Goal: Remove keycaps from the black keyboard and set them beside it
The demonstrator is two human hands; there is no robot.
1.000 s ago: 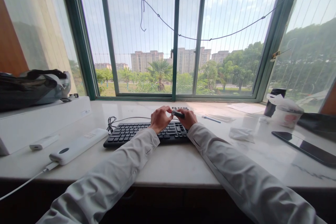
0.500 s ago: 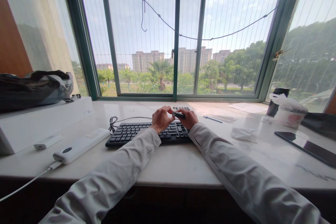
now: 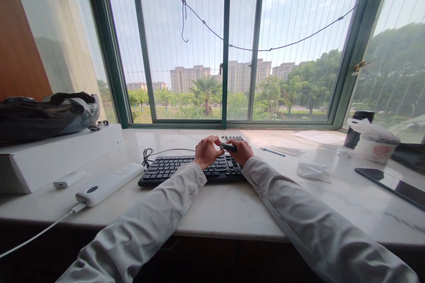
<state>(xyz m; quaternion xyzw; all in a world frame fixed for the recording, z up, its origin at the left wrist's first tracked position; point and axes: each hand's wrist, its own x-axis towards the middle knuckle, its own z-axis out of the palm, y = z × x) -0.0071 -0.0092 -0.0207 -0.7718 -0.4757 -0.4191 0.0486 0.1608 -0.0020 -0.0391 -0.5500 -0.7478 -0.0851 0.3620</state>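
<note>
Above the right part of a black keyboard [image 3: 172, 167], my two hands meet. My right hand [image 3: 243, 152] is closed around a small dark tool [image 3: 229, 147] with a silvery end pointing left; its exact kind is too small to tell. My left hand [image 3: 207, 152] has thumb and forefinger curled together at that silvery end. Whatever lies between those fingertips is hidden. Several small dark pieces like keycaps [image 3: 232, 138] lie in rows just behind the hands. Part of the number pad is covered by my right hand.
On the left are a white power bank [image 3: 109, 184] with a cable, a small white device [image 3: 69, 179] and a long white box [image 3: 66, 154] bearing a dark bag. To the right lie a pen [image 3: 272, 151], a clear plastic bag [image 3: 312, 170], a phone [image 3: 393, 185] and a tub [image 3: 376, 145].
The whole view has shifted slightly, so everything sits a little farther right. Both hands keep nearly the same pose around the dark tool, whose silvery end shows slightly more.
</note>
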